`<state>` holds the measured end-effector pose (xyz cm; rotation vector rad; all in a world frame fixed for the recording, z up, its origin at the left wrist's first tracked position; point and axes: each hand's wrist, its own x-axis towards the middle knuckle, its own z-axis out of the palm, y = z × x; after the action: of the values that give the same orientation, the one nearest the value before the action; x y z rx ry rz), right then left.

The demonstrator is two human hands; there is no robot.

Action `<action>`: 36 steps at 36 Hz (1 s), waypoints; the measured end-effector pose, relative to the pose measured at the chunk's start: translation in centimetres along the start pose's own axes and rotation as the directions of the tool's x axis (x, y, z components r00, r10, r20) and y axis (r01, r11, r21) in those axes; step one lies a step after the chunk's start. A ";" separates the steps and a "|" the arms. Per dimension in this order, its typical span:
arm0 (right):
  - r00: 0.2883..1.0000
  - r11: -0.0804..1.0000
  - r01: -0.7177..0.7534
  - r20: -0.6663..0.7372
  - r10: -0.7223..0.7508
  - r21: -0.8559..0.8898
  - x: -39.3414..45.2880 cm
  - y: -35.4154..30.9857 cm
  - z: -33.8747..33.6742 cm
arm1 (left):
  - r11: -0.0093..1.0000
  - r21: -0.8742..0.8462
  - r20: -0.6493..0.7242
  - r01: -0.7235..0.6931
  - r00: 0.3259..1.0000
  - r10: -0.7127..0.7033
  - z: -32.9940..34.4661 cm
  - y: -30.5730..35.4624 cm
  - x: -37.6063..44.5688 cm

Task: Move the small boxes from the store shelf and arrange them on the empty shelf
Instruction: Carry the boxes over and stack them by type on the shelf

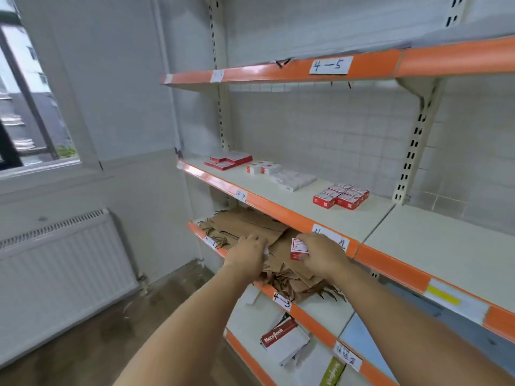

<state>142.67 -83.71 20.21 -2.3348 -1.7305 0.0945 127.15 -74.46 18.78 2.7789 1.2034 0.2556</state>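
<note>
My right hand [320, 254] grips a small red-and-white box [298, 248] just below the orange edge of the middle shelf [281, 213]. My left hand [248, 250] is curled beside it, with a sliver of something white showing at its fingers; what it is cannot be made out. Both hands hover over the brown paper stack [250, 227]. On the middle shelf lie groups of small boxes: red ones at the back left [228, 160], white ones [263, 167], a paler row [292, 179], and a red block [341, 195]. The upper shelf [278, 69] is labelled 4-5.
A lower shelf holds notebooks [281, 338] and a green item [333, 371]. The adjoining shelf bay [446, 246] to the right carries nothing. A white radiator [61, 274] and a window [28, 107] are on the left wall. Wooden floor lies below.
</note>
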 end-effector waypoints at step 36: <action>0.997 1.000 0.025 -0.077 -0.025 0.005 32.3 -11.8 4.2 | 0.993 0.017 -0.077 0.113 0.991 -0.111 -4.3 -25.4 19.7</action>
<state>140.54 -49.16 21.54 -2.2810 -1.7199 0.0056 121.47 -42.58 21.15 2.7297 1.3822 0.3427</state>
